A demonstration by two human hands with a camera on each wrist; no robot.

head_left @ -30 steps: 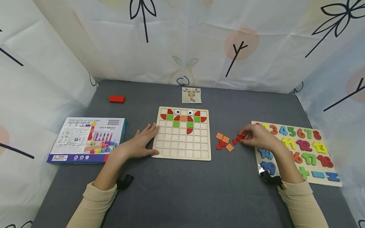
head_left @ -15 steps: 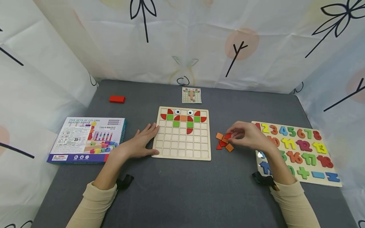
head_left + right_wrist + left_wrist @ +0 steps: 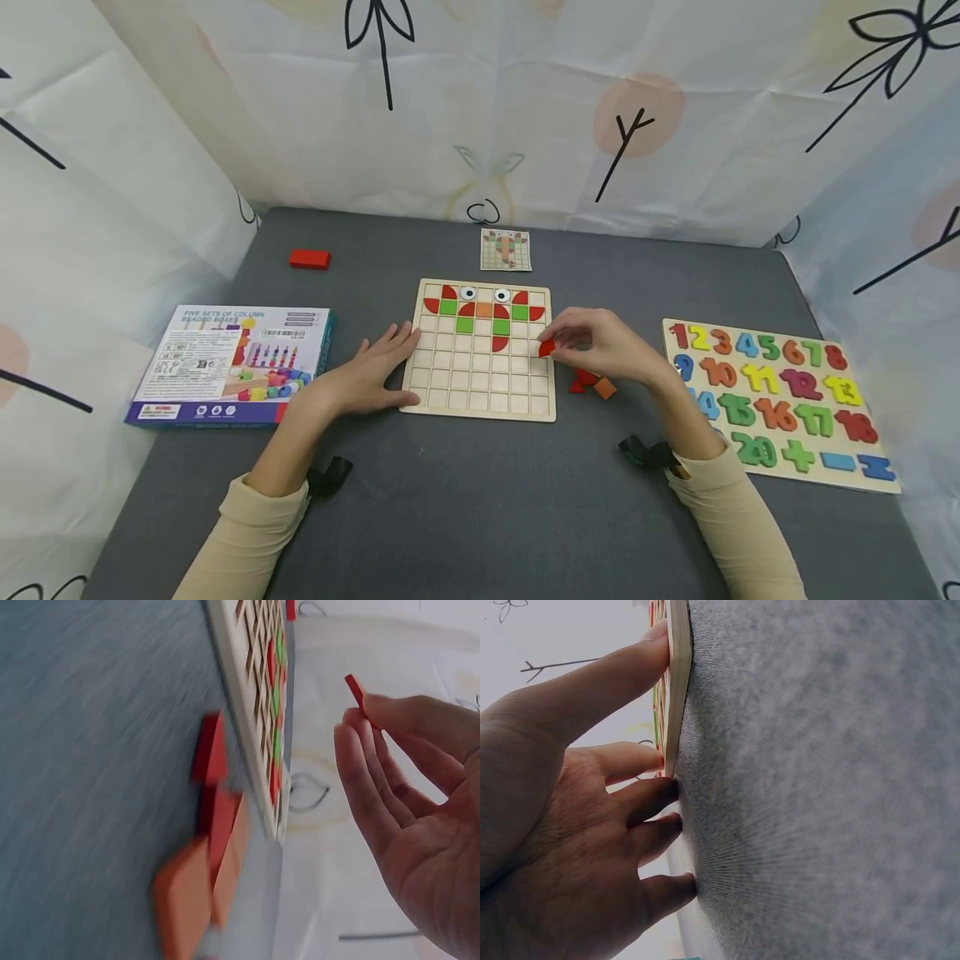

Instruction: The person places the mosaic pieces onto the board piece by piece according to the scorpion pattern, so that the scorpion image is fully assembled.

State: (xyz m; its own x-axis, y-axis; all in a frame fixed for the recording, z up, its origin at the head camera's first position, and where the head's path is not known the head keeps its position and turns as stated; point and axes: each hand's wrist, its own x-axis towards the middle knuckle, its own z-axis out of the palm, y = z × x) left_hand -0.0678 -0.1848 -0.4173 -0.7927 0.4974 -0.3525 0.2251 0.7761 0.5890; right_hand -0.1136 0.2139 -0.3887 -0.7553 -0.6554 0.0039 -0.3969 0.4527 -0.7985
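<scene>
A wooden grid board (image 3: 459, 379) lies at mid-table, with red, green and orange tiles and two eye discs in its upper cells. My left hand (image 3: 371, 375) rests at its left side, fingers spread, thumb on the near left corner. In the left wrist view, the thumb and index fingertip touch the board's edge while the other fingertips are down on the tabletop. Between thumb and fingertips my right hand (image 3: 596, 343) pinches a small red tile (image 3: 547, 347), held above the board's right edge. The right wrist view shows that red tile (image 3: 355, 690) raised and tilted.
Just right of the board are loose orange squares (image 3: 604, 387) and red triangles (image 3: 577, 387), partly under my right hand. A small pattern card (image 3: 506, 250) lies behind the board. A number puzzle (image 3: 780, 400) is at right; a box (image 3: 225, 367) and red block (image 3: 310, 259) are at left.
My right hand has picked up the red tile right of the loose pieces and carried it left over them to the board's right edge. The left hand has stayed put.
</scene>
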